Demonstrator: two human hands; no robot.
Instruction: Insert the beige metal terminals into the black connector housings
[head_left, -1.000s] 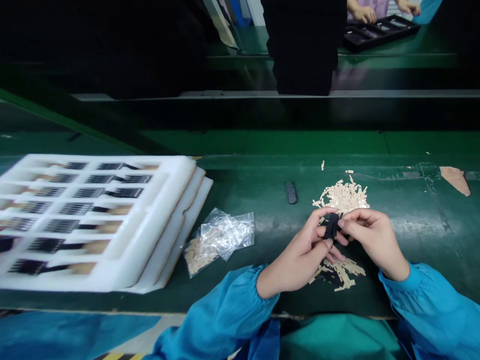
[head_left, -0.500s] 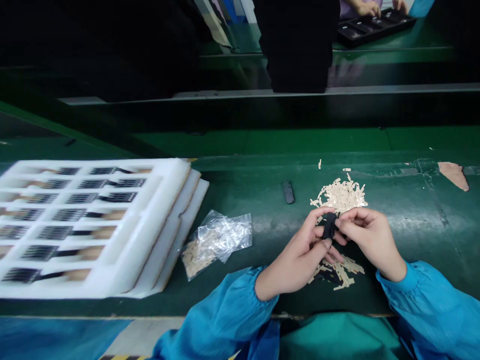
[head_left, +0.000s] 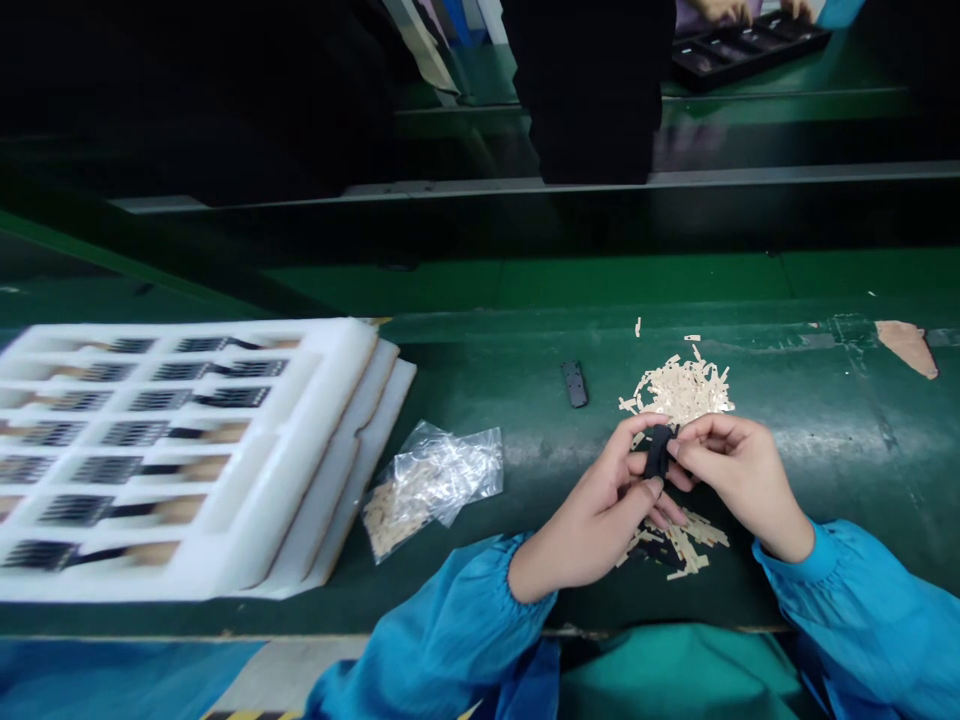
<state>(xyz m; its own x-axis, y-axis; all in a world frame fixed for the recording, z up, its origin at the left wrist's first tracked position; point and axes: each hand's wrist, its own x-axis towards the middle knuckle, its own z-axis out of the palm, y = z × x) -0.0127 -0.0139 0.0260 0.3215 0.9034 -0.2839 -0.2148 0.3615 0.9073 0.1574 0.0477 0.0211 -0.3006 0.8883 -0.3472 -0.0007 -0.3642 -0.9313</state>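
My left hand (head_left: 600, 515) and my right hand (head_left: 739, 480) meet over the green bench, both pinching a small black plastic part (head_left: 658, 452) between fingers and thumbs. Much of that part is hidden by my fingers. Just beyond my hands lies a heap of beige paper-like strips (head_left: 679, 390). A smaller scatter of beige strips with dark pieces (head_left: 675, 548) lies below my fingers, close to my wrists. A single black perforated piece (head_left: 574, 384) rests on the bench, left of the heap.
To the left, stacked white foam trays (head_left: 322, 440) hold rows of black parts with beige strips. A clear plastic bag (head_left: 450, 470) of beige strips lies beside them. Across the bench, a co-worker's hands work at a black tray (head_left: 742, 55). A dark upright object (head_left: 592, 90) stands beyond.
My hands and the black part have barely moved. The whole view has shifted slightly as my head moved, with the far tray and co-worker's hands sliding upward in the picture.
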